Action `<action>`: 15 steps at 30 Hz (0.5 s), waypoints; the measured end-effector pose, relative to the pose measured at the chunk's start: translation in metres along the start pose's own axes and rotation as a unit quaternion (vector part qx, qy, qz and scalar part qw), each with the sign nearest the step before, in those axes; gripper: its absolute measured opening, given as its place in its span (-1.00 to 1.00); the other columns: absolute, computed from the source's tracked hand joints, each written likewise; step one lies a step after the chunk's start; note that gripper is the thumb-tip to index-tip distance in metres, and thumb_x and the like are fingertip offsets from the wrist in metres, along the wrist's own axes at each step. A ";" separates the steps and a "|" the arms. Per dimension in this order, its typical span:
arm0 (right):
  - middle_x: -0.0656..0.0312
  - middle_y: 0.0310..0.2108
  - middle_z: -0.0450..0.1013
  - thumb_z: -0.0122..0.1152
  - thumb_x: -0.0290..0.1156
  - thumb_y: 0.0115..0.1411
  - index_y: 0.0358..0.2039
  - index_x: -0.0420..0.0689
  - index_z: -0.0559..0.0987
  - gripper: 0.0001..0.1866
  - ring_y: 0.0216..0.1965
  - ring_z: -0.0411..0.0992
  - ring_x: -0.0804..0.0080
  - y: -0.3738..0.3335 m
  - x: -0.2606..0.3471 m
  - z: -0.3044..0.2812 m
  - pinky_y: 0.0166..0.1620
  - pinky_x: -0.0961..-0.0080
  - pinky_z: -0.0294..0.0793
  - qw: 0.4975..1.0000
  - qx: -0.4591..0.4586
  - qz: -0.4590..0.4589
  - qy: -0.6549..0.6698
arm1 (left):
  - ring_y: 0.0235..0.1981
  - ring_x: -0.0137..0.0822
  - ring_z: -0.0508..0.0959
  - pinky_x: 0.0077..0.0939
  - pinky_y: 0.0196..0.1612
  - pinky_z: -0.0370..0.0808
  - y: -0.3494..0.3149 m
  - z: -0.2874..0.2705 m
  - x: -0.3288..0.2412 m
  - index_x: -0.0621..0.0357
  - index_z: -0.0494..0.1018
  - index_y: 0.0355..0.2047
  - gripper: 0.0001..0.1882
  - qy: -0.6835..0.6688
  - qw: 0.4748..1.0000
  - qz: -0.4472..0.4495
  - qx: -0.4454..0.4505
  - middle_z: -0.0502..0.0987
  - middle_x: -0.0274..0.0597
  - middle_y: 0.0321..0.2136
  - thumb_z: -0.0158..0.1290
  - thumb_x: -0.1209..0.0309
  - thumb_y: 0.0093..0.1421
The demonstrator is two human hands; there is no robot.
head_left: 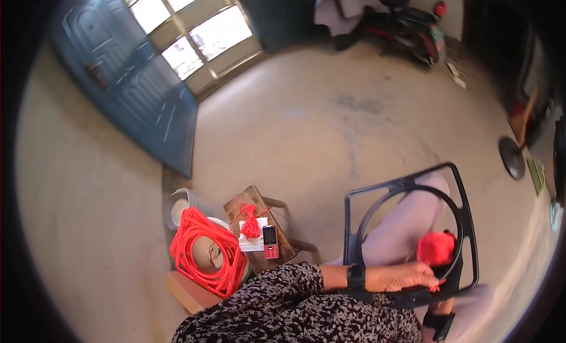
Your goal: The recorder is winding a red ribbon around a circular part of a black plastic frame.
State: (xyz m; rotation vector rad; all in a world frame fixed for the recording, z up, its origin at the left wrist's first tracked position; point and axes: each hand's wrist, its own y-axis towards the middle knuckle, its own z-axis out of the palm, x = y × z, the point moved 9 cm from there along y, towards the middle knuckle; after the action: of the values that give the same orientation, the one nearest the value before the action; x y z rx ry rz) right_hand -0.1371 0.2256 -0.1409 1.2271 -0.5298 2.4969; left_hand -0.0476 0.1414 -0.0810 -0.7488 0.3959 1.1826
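A black plastic frame (352,216), square with a round ring inside, stands tilted over my lap at the lower right. My left hand (407,276) reaches across to its lower edge, fingers pinched together at a small bit of red cord (436,286) there. A fluffy red ball (435,248), perhaps wound cord, shows within the ring, just above those fingertips. My right hand is mostly hidden behind the frame's lower right corner; its wrist (442,307) with a dark band shows below, and its fingers cannot be made out.
Left of me, a wooden stool (252,197) bears a red cord bundle (250,222), white paper and a red-and-black keypad phone (270,241). Beside it are stacked red plastic frames (186,248), a bucket (181,210) and a cardboard box (191,293). A blue door (127,78) and a scooter (407,33) stand farther off.
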 end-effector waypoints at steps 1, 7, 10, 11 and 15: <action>0.09 0.09 0.28 -0.05 -0.28 0.23 0.21 -0.23 0.15 -0.43 0.04 0.33 0.35 0.011 0.007 0.006 0.15 0.41 0.29 1.000 0.015 0.002 -0.001 | -0.37 -0.63 0.47 -0.73 -0.32 0.43 -0.005 0.005 -0.008 0.17 0.47 -0.25 -0.75 -0.043 0.999 0.019 -0.005 0.52 -0.42 -0.39 0.14 0.28 0.15; 0.20 -0.26 0.40 0.06 -0.18 0.18 -0.05 -0.22 0.37 -0.56 -0.24 0.34 0.30 0.041 0.039 0.076 -0.31 0.41 0.41 0.990 -0.050 0.079 0.101 | -0.35 -0.55 0.47 -0.62 -0.29 0.44 -0.011 0.005 -0.030 0.25 0.47 -0.21 -0.69 -0.039 0.997 0.061 -0.035 0.54 -0.35 -0.35 0.20 0.35 0.08; 0.21 -0.33 0.41 -0.01 -0.10 0.20 -0.10 -0.18 0.42 -0.58 -0.45 0.29 0.34 0.048 0.043 0.083 -0.47 0.45 0.32 0.983 -0.129 0.095 0.085 | -0.43 -0.57 0.46 -0.64 -0.37 0.42 -0.004 -0.008 -0.024 0.29 0.49 -0.32 -0.74 -0.035 0.992 0.089 -0.077 0.52 -0.35 -0.45 0.18 0.33 0.11; 0.21 -0.36 0.42 -0.03 -0.08 0.21 -0.12 -0.17 0.44 -0.58 -0.52 0.27 0.36 0.047 0.046 0.078 -0.52 0.46 0.29 0.976 -0.174 0.098 0.084 | -0.49 -0.59 0.44 -0.67 -0.44 0.41 0.000 -0.015 -0.023 0.30 0.50 -0.38 -0.75 -0.016 0.988 0.108 -0.107 0.51 -0.37 -0.52 0.16 0.31 0.14; 0.16 -0.25 0.42 -0.06 -0.13 0.24 -0.04 -0.16 0.39 -0.59 -0.43 0.31 0.39 0.052 0.056 0.052 -0.38 0.46 0.33 0.970 -0.234 0.056 0.038 | -0.44 -0.59 0.47 -0.67 -0.40 0.40 -0.010 0.005 -0.052 0.30 0.50 -0.42 -0.81 0.040 0.988 0.139 -0.048 0.53 -0.35 -0.52 0.06 0.38 0.16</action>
State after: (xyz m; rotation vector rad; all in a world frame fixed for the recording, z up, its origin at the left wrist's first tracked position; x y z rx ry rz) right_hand -0.1558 0.1618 -0.0765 0.9333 -1.1168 2.3005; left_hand -0.0574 0.1073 -0.0413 -0.8457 0.5247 1.4434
